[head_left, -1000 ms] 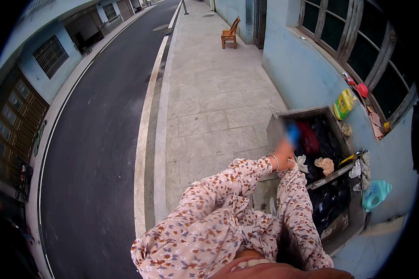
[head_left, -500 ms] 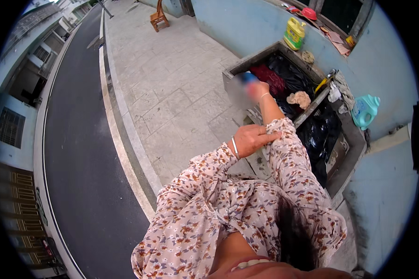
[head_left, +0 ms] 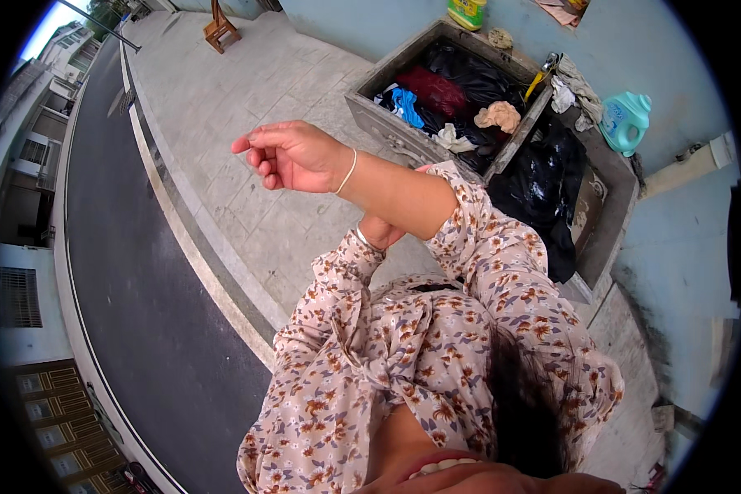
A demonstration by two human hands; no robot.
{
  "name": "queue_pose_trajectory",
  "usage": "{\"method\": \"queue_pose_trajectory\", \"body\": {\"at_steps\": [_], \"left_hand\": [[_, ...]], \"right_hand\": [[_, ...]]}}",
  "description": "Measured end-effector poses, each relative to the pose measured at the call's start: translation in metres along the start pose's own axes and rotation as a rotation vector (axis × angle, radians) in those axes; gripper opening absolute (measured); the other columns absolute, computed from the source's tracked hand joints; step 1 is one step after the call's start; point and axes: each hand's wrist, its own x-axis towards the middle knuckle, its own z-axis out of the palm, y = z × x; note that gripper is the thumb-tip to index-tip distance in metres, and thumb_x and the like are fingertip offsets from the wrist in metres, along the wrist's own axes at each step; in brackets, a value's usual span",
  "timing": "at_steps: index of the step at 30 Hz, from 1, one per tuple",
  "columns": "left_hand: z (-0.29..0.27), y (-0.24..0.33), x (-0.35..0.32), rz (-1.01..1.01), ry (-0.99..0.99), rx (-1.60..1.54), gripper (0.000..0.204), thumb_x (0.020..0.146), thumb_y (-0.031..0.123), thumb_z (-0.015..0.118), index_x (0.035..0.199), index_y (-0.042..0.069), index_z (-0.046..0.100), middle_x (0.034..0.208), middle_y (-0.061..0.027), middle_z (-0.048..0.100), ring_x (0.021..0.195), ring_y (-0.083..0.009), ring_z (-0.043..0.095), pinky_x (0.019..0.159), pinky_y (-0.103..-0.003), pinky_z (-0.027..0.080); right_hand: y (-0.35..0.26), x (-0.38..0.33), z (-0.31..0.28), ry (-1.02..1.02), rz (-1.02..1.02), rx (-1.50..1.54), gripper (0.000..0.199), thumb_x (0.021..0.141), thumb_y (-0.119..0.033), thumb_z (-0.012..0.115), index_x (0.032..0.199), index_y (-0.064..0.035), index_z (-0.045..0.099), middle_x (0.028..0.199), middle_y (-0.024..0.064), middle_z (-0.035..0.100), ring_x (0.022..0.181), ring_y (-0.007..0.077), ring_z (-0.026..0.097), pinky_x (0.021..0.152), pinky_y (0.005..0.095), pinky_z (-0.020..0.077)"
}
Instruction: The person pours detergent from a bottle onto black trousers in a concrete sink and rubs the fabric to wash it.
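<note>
My right forearm is raised and bent across to the left. My right hand (head_left: 296,156) hangs over the pavement with nothing in it, index finger stretched out and the others loosely bent. A thin bracelet (head_left: 347,171) circles that wrist. Beneath the forearm, my left hand (head_left: 379,230) reaches round to the cuff of the flowered right sleeve (head_left: 457,198), bunched near the elbow. Most of its fingers are hidden behind the arm; a fingertip shows at the cuff's far edge. Beyond my arms, a stone sink (head_left: 370,115) holds dark red cloth (head_left: 428,90), blue cloth (head_left: 405,107) and beige cloth (head_left: 498,117).
Black wet cloth or plastic (head_left: 543,198) lies in the sink's nearer basin. A turquoise jug (head_left: 626,123) and a yellow bottle (head_left: 467,11) stand along the wall side. A wooden chair (head_left: 221,29) is far off on the pavement; a road (head_left: 165,313) runs at left.
My right hand has come back from over the sink and swung left. The right sleeve sits higher up the forearm, and my left hand has moved underneath it. The view has shifted.
</note>
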Motion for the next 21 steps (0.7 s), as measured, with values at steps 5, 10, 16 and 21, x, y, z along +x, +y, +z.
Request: {"method": "queue_pose_trajectory", "body": {"at_steps": [5,10,16,21], "left_hand": [[-0.028,0.006,0.013,-0.408,-0.08,-0.137,0.033,0.087,0.021,0.056,0.114,0.002,0.05,0.112,-0.0097,0.058,0.099,-0.0198,0.058,0.085,-0.039,0.048],[0.017,0.01,0.017,-0.206,-0.17,-0.195,0.022,0.087,0.018,0.055,0.097,-0.002,0.056,0.1,-0.015,0.061,0.092,-0.0261,0.063,0.079,-0.04,0.053],[0.015,0.015,0.051,-0.21,-0.239,0.026,0.016,0.092,0.016,0.05,0.092,0.001,0.053,0.076,-0.0032,0.056,0.072,-0.0108,0.059,0.062,-0.022,0.048],[-0.026,-0.05,0.085,-0.722,-0.528,0.061,0.028,0.093,0.018,0.048,0.116,0.001,0.051,0.097,-0.0046,0.062,0.088,-0.0101,0.06,0.076,-0.026,0.05]], "right_hand": [[0.033,-0.016,0.049,-0.138,0.136,-0.123,0.019,0.09,-0.014,0.049,0.097,0.0004,0.059,0.067,0.0016,0.057,0.053,0.0081,0.051,0.052,0.0222,0.043],[0.06,-0.023,0.059,-0.173,0.236,-0.058,0.015,0.087,-0.012,0.051,0.089,0.0006,0.059,0.065,0.0034,0.058,0.052,0.0087,0.053,0.047,0.0226,0.0438],[0.077,-0.037,0.059,-0.13,0.287,-0.165,0.018,0.089,-0.014,0.05,0.094,0.0014,0.059,0.067,0.0025,0.057,0.054,0.0078,0.051,0.049,0.0199,0.0427],[0.068,-0.043,0.048,-0.094,0.217,-0.25,0.018,0.089,-0.012,0.05,0.094,0.0021,0.059,0.065,0.0027,0.056,0.053,0.0076,0.051,0.048,0.0204,0.0425]]}}
